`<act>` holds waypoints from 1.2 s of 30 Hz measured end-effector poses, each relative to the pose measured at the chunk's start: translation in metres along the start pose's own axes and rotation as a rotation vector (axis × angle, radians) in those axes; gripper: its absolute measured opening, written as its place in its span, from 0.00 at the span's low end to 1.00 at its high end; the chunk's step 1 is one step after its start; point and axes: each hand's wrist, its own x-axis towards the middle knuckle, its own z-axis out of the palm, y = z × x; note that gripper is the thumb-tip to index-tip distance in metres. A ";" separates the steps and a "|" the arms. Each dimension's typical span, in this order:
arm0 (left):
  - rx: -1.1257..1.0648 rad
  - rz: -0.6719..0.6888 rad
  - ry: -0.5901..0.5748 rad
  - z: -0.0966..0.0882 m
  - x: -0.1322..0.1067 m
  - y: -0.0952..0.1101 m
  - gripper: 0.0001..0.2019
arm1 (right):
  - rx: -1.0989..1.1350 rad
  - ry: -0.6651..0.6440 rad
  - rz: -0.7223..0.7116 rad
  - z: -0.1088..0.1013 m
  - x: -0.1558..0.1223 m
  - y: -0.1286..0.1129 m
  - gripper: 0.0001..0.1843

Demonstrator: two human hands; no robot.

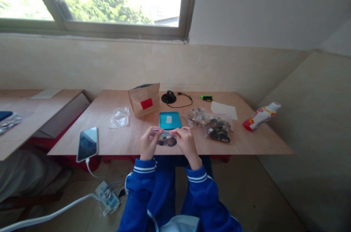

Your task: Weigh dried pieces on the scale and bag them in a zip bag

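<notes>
My left hand [148, 143] and my right hand [186, 144] pinch the top edge of a small clear zip bag [167, 140] from either side. Dark, roundish pieces show through its lower part. The bag hangs just above the wooden table [115, 140], close to its front edge. Directly behind my hands lies a flat teal case [170, 120] with a small white label. A larger zip bag [211, 125] of brown and dark pieces lies to the right of my right hand, and a flat, crumpled clear plastic bag [120, 117] lies to the left.
A brown paper bag [144, 99] with a red label stands at the back, beside a black corded device [169, 97]. Also on the table are a white paper sheet [224, 110], a green-and-black object [206, 97], a cabled smartphone [87, 144] and a white-and-red bottle [260, 116].
</notes>
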 end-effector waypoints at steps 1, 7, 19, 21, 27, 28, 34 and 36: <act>-0.009 -0.004 0.024 -0.001 0.001 -0.001 0.12 | 0.009 -0.019 -0.004 -0.002 0.000 0.002 0.08; -0.079 -0.093 0.064 -0.003 0.003 -0.005 0.14 | 0.069 -0.124 0.066 -0.018 -0.002 0.022 0.14; -0.310 -0.213 0.140 0.016 0.002 0.003 0.20 | 0.612 -0.241 0.377 -0.024 -0.018 0.035 0.25; -0.352 -0.266 0.121 0.022 0.002 0.001 0.20 | 0.641 -0.190 0.415 -0.024 -0.019 0.038 0.27; -0.493 -0.454 0.174 0.042 0.001 -0.010 0.22 | 0.842 -0.230 0.538 -0.023 -0.026 0.042 0.28; -0.504 -0.484 0.172 0.045 0.001 -0.012 0.23 | 0.861 -0.226 0.579 -0.022 -0.030 0.045 0.28; -0.441 -0.564 -0.022 0.052 0.002 -0.024 0.33 | 0.680 0.170 0.846 -0.031 -0.060 0.090 0.30; -0.394 -0.520 0.004 0.047 0.005 -0.029 0.29 | 0.580 0.287 0.866 -0.042 -0.067 0.117 0.33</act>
